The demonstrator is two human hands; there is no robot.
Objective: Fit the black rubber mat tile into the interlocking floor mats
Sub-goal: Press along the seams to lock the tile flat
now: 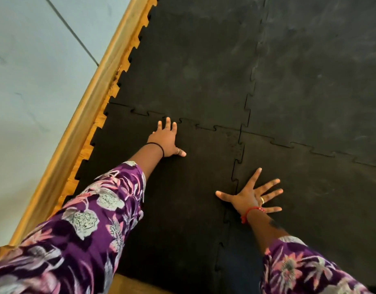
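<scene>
Black mat tile (161,198) lies flat at near left of the floor, bounded on its far side by a toothed seam (195,124) and on its right by a second toothed seam (235,170). Both seams meet at a four-way corner at mid-frame.

Progress, judged from how things lie: the tile looks nearly all the way in. Teeth along the far seam read as closed and level with the far-left mat (183,66). The right seam against the near-right mat (320,198) is closed at its far stretch. Nearer the camera the seam is dark and partly under the right wrist, so I cannot confirm those teeth are fully seated. What is left: probably pressing down any raised teeth on that near stretch.

Left hand (165,139): palm down, fingers loosely spread, flat on the tile just short of the far seam. Holding nothing, pressing.

Right hand (249,197): fingers splayed wide, palm flat across the right seam, thumb on the tile, fingers on the neighbouring mat. Nothing held.

Left edge of the tile shows free teeth against the wooden floor strip (98,115); no mat joins there. Pale wall (34,81) stands beyond it.

Containers: none in view.
</scene>
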